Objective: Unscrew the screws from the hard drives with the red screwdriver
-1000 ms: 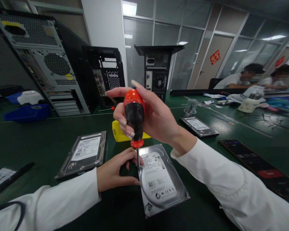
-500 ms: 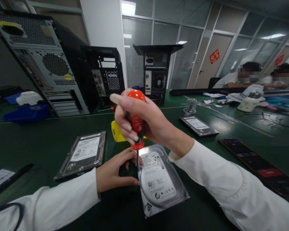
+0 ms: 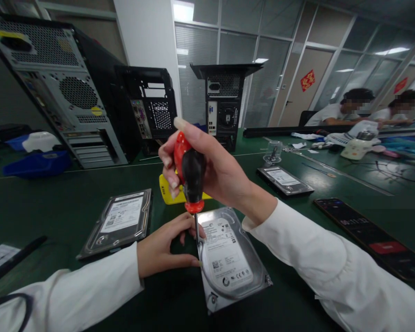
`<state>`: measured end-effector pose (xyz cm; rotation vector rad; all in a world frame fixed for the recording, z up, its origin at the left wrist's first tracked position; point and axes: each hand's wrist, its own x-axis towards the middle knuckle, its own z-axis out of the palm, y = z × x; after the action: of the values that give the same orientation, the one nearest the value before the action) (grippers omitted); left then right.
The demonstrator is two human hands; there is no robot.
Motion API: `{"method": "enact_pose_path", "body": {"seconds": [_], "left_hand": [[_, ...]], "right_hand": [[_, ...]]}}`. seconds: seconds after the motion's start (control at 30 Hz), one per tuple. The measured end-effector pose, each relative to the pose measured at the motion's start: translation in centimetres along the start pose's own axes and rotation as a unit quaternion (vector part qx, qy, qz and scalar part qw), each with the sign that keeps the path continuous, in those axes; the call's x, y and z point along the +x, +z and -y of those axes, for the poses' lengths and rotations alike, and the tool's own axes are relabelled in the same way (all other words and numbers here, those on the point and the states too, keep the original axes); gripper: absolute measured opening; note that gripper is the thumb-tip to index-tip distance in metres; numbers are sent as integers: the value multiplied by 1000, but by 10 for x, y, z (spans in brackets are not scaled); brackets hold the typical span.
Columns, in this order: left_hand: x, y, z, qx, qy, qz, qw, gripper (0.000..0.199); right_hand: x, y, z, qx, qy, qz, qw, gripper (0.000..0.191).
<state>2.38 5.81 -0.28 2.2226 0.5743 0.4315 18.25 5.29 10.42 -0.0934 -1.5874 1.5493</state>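
Note:
A silver hard drive (image 3: 228, 258) with a white label lies flat on the green table in front of me. My right hand (image 3: 207, 161) is wrapped round the red and black handle of a screwdriver (image 3: 193, 180), which stands almost upright. Its shaft runs down to the drive's left side; where the tip sits is hard to make out. My left hand (image 3: 169, 244) grips the drive along its left edge, the thumb near the middle and the fingers farther back, beside the shaft. Partly behind the right hand lies a yellow object (image 3: 168, 191).
Other hard drives lie to the left (image 3: 121, 221) and back right (image 3: 285, 180). A phone (image 3: 370, 235) rests at right. Computer cases (image 3: 79, 92) stand along the back, with a blue tray (image 3: 38, 163) beside them. Two people sit at the far right.
My right hand has turned the screwdriver, so more of the handle's black grip faces me. The handle leans slightly farther left. My left hand and the drive stay put.

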Motion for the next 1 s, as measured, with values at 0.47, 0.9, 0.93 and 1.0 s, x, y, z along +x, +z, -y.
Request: {"method": "enact_pose_path", "body": {"seconds": [0.47, 0.9, 0.93, 1.0], "left_hand": [[0, 0, -1, 0, -6, 1, 1000, 32], [0, -1, -3, -1, -11, 3, 1000, 32], [0, -1, -3, 1, -11, 4, 1000, 33], [0, 0, -2, 2, -11, 3, 1000, 33]], "right_hand": [[-1, -2, 0, 15, 13, 32, 999, 39], [1, -4, -7, 5, -12, -5, 1000, 22], [1, -5, -6, 18, -12, 1, 1000, 22], [1, -5, -5, 36, -5, 4, 999, 27]]}}
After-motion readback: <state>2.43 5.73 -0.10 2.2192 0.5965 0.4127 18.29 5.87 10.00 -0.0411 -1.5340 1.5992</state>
